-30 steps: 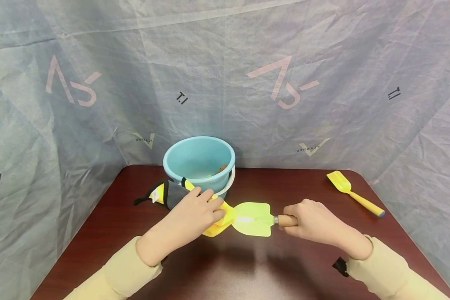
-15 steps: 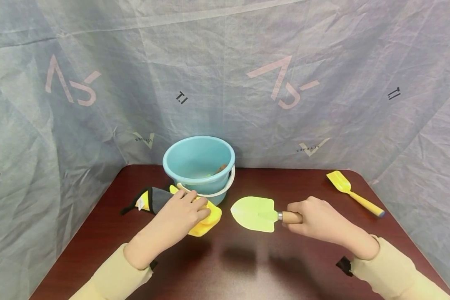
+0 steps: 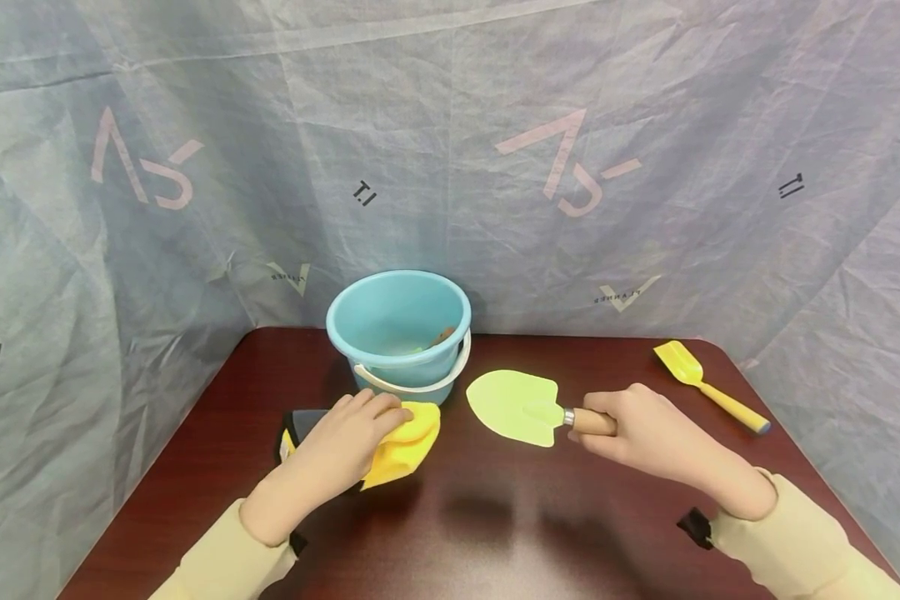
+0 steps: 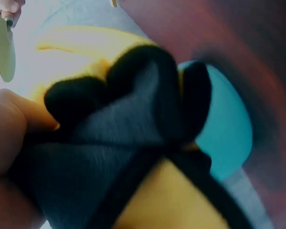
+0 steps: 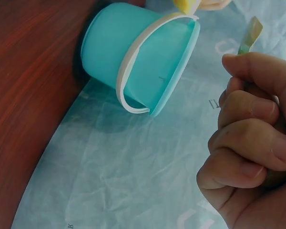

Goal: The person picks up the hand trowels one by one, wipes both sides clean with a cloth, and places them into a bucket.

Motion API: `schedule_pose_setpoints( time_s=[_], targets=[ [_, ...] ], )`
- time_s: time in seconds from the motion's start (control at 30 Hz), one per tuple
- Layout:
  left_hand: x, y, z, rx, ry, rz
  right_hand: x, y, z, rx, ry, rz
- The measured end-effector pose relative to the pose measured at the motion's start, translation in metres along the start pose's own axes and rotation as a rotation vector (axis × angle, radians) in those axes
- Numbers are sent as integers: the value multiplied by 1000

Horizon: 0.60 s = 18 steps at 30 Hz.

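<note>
My left hand grips a yellow and dark grey cloth with black edging, held bunched above the table in front of the bucket. Folds of its grey side fill the left wrist view, with the thumb pressed against them. In my right hand is a hand trowel, its wooden handle wrapped by curled fingers. The pale yellow-green blade points left, toward the cloth, with a gap between them. From the right wrist, the fingers show closed round the handle, and only a bit of blade appears.
Behind the left hand stands a light blue bucket with a white handle hanging at its front. Something brown lies inside it. A small yellow scoop rests at the table's back right. Grey fabric hangs behind the dark red table.
The cloth has come away from the trowel blade, moving left and bunching up in my left hand. My right hand has shifted slightly right and away with the trowel.
</note>
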<state>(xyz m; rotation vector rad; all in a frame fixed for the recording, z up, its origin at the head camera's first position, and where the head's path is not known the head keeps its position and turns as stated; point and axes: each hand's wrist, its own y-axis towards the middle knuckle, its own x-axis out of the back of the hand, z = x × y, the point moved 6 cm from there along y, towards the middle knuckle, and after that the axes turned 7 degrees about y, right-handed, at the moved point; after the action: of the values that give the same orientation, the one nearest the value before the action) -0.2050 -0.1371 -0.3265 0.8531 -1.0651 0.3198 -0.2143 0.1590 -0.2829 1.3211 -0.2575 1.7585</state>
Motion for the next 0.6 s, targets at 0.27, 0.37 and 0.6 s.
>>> schedule_pose_setpoints(
  time_s=[0.27,0.37,0.6],
  targets=[
    [-8,7,2,151,-353,-19,2,2,3,-1,20,-40],
    [-11,10,3,215,-461,-29,3,4,6,18,25,-61],
    [-25,20,3,350,-714,-15,5,8,12,53,32,-86]
  ],
)
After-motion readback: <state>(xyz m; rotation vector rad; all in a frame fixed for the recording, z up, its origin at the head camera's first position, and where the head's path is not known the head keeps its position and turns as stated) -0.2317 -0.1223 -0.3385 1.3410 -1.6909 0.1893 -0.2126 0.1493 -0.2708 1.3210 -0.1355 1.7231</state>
